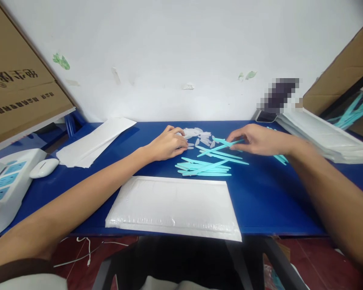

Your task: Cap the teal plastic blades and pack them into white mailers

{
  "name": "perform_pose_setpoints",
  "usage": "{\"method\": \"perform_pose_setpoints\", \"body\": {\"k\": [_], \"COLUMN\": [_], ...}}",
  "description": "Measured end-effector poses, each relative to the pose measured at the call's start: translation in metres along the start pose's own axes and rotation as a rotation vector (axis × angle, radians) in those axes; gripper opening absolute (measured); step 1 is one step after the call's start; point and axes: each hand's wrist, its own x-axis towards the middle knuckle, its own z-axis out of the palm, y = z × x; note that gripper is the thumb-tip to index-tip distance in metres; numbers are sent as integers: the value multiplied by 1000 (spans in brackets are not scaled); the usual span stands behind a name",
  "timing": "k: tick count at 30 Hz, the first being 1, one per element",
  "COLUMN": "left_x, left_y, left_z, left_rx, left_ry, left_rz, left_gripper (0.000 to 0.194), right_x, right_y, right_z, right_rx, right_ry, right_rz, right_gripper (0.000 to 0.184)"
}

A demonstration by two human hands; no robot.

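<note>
My left hand (168,144) rests on the blue table with its fingers bent. Its thumb and fingertips close on a small translucent white piece (190,146) at the edge of a loose pile of such white pieces (196,133). Across from it, my right hand (251,139) pinches the end of a slim turquoise plastic stick (236,142) between thumb and fingers. More turquoise sticks (204,166) lie crossed over each other in front of the hands. Several others (280,159) lie partly hidden beneath my right hand and wrist.
A white padded envelope (175,205) lies at the front edge. At the left are flat white envelopes (93,143), a white mouse-like object (44,168) and a power strip (9,181). Stacked white envelopes (326,139) and a phone (266,116) sit right. A cardboard box (24,92) stands left.
</note>
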Motion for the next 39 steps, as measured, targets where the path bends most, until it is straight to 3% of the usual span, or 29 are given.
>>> {"method": "perform_pose_setpoints", "body": {"k": [6,12,19,24,28,35,39], "left_x": [-31,-51,-48,-44,-42,-41,-41], "left_y": [7,10,18,20,20,24,26], "left_z": [-3,-8,-11,-5,-4,-14,-16], "left_rx": [-95,-261,-362,-437,-561,-517,-477], "left_ry": [71,158,181,231,204,59,46], "left_rz": [-63,-178,-282,-297,-353,-310,-258], "left_gripper": [19,19,19,18,18,20,20], "right_x": [8,19,27,28,26,25,26], "right_y": [-1,1,4,-6,-12,-16,-16], "right_z": [12,30,44,45,47,48,45], "right_rx": [-147,-161,-129,-76,-28,-26,-111], "right_ry": [335,448,514,596,586,501,457], "right_rz": [-50,-17,-72,61,166,165,153], "right_gripper": [41,42,30,26,33,40,44]}}
